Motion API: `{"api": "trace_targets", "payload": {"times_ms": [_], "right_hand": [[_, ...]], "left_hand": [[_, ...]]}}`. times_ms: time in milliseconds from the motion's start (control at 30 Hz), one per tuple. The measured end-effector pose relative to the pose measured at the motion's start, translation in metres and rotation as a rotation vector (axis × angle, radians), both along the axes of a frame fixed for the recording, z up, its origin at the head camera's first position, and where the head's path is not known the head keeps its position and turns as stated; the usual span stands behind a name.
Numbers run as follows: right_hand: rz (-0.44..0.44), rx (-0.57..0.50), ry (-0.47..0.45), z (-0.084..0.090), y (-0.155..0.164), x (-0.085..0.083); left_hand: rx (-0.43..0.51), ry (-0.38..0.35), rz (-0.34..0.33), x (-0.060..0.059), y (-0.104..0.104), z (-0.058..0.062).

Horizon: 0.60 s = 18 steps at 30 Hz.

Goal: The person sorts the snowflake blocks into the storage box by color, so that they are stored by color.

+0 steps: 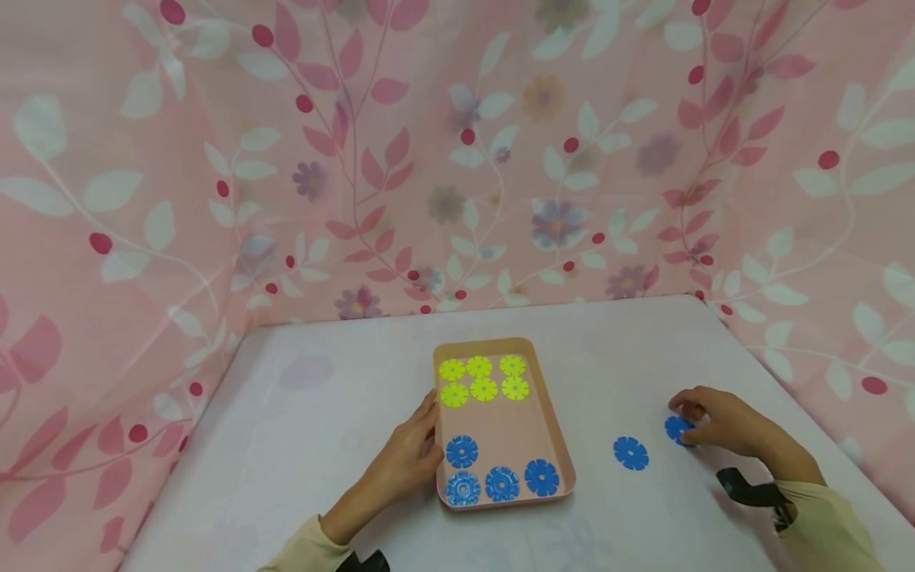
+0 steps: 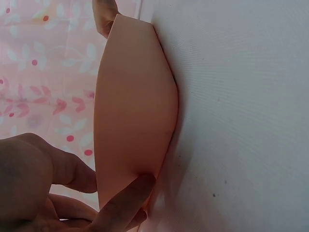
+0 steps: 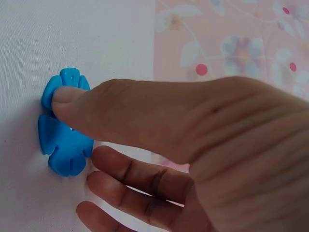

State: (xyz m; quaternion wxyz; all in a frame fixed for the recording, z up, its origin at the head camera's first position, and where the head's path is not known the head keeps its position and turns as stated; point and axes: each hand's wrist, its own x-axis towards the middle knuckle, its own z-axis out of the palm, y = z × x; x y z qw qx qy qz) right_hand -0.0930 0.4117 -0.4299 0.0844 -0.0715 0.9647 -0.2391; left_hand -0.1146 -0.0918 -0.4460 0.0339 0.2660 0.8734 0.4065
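Observation:
A shallow pink tray point(image 1: 493, 433) rests on the table, its long sides running away from me. My left hand point(image 1: 400, 457) holds its left wall; in the left wrist view one finger point(image 2: 128, 200) presses the outside of that wall. Several yellow-green notched interlocking discs point(image 1: 484, 388) lie in rows at the tray's far end. Several blue ones point(image 1: 503, 483) are at the near end. To the right of the tray, my right hand point(image 1: 725, 425) pinches a blue interlocking disc point(image 3: 65, 137), thumb across its face and fingers at its edge. Another blue disc point(image 1: 631, 453) lies between that hand and the tray.
A pale cloth covers the table point(image 1: 343, 381). Pink floral curtain point(image 1: 443, 159) hangs behind the table and along both sides. A black strap point(image 1: 750, 488) is around the right wrist, and another dark strap point(image 1: 364, 562) shows at the left wrist.

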Motion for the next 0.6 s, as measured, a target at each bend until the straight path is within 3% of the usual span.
{"api": "trace_targets", "payload": {"times_ms": [600], "right_hand": [[0.001, -0.025, -0.019, -0.0027, -0.0031, 0.0005]], "left_hand": [[-0.011, -0.009, 0.005, -0.0012, -0.0001, 0.0002]]}}
